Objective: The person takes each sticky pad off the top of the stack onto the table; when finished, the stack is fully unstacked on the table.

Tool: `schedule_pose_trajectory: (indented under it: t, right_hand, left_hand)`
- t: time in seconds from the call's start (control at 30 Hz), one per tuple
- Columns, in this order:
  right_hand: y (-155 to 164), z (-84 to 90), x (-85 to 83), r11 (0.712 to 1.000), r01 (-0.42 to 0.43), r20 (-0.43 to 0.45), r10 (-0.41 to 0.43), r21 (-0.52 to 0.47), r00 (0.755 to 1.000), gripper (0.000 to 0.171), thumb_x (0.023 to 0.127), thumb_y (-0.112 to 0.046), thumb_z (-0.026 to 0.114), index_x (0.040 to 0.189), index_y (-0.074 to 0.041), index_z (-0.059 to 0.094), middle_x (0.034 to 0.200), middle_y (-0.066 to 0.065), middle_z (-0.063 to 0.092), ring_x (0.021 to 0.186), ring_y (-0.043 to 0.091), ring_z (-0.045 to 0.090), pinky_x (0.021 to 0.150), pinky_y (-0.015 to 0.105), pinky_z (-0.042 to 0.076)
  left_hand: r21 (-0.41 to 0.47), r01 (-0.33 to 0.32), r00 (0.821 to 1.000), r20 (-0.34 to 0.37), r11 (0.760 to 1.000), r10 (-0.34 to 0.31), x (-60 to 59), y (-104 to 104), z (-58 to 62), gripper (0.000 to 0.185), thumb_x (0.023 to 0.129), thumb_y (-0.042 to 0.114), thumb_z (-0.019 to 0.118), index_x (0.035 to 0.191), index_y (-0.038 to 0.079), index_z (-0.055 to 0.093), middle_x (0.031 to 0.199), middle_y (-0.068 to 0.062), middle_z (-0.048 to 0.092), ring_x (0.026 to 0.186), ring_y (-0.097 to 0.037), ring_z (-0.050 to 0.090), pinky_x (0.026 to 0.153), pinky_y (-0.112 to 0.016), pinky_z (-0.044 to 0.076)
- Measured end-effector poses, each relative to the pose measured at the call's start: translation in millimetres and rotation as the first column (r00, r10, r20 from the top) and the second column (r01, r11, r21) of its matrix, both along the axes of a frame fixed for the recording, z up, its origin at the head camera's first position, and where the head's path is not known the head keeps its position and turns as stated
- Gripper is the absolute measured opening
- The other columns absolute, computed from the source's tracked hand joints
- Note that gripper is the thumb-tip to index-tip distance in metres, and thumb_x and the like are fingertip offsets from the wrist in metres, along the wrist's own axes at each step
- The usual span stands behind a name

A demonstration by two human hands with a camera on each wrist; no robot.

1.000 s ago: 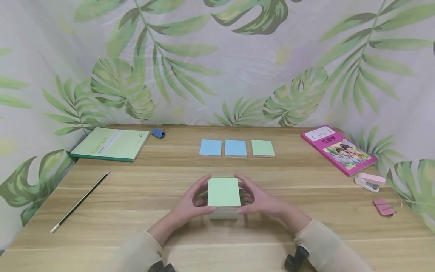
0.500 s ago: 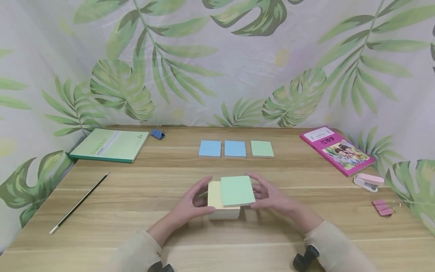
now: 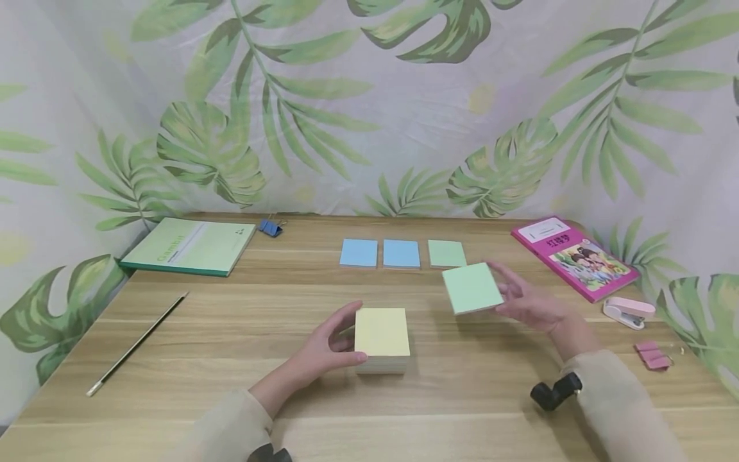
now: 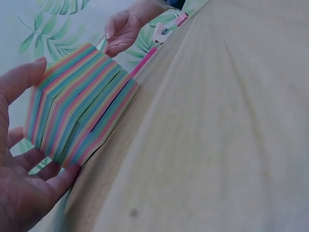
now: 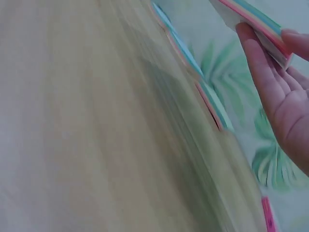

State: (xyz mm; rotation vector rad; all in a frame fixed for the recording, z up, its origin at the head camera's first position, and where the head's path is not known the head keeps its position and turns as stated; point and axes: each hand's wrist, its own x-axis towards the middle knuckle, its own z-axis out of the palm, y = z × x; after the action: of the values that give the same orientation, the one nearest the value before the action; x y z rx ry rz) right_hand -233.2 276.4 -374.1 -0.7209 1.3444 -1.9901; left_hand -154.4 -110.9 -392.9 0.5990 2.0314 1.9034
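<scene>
Yellow-topped, rainbow-striped note stack [image 3: 382,332]; green-topped pad [image 3: 471,288]; leaf-print backdrop [image 3: 404,96].

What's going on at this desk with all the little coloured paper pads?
A person is working through a thick block of sticky notes on a wooden desk. The left hand grips the block, now yellow on top, while the right hand holds a green pad in the air off to the right. Along the back lie two blue pads and a second, smaller-looking green one in a row.
</scene>
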Motion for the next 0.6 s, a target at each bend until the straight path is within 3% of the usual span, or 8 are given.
schedule_pose_trajectory:
  t: [0.13,0.2,0.33,0.47,0.6]
  right_hand:
    - [31,-6.9,-18.7,0.998,0.06,0.061,-0.059,-0.015,0.996,0.078,0.079,0.023,0.024,0.138,-0.027,0.014,0.122,0.009,0.043,0.106,0.024,0.047,0.09,0.035,0.036]
    - [43,-9.1,-25.8,0.992,0.127,0.117,-0.125,-0.011,0.985,0.079,0.079,0.023,0.023,0.139,-0.026,0.004,0.12,0.008,0.043,0.105,0.023,0.048,0.089,0.033,0.038]
    - [61,-10.6,-38.5,0.959,0.283,0.25,-0.278,0.016,0.927,0.082,0.08,0.023,0.024,0.137,-0.024,-0.012,0.117,0.008,0.041,0.1,0.024,0.05,0.09,0.034,0.037]
    - [70,-9.2,-51.1,0.93,0.368,0.373,-0.351,0.029,0.859,0.081,0.083,0.02,0.023,0.136,-0.028,-0.014,0.12,0.007,0.033,0.099,0.026,0.051,0.094,0.035,0.031]
    - [69,-7.0,-63.3,0.933,0.354,0.39,-0.347,0.056,0.853,0.08,0.084,0.019,0.023,0.136,-0.031,-0.011,0.136,0.009,0.01,0.103,0.021,0.048,0.097,0.033,0.026]
  left_hand:
    - [0.001,0.006,1.0,0.002,1.0,-0.006,-5.2,-1,-9.6,0.079,0.072,0.008,0.07,0.136,0.012,0.023,0.132,-0.015,0.028,0.116,-0.031,0.035,0.091,-0.036,0.035]
    - [0.004,0.014,1.0,0.0,1.0,-0.014,-6.2,-2,-11.6,0.079,0.072,0.009,0.07,0.136,0.012,0.023,0.132,-0.015,0.028,0.116,-0.03,0.035,0.091,-0.035,0.035]
    - [0.021,0.022,1.0,-0.004,1.0,-0.022,-6.9,-3,-13.2,0.078,0.072,0.009,0.07,0.135,0.012,0.024,0.132,-0.016,0.029,0.116,-0.031,0.035,0.091,-0.035,0.035]
    - [0.023,0.024,1.0,-0.011,0.999,-0.024,-7.6,-4,-13.6,0.077,0.072,0.008,0.069,0.135,0.012,0.025,0.131,-0.017,0.03,0.116,-0.031,0.035,0.091,-0.035,0.034]
    - [0.007,0.022,1.0,-0.017,1.0,-0.022,-7.8,-5,-12.5,0.078,0.072,0.01,0.07,0.136,0.013,0.024,0.131,-0.016,0.03,0.115,-0.031,0.036,0.091,-0.036,0.035]
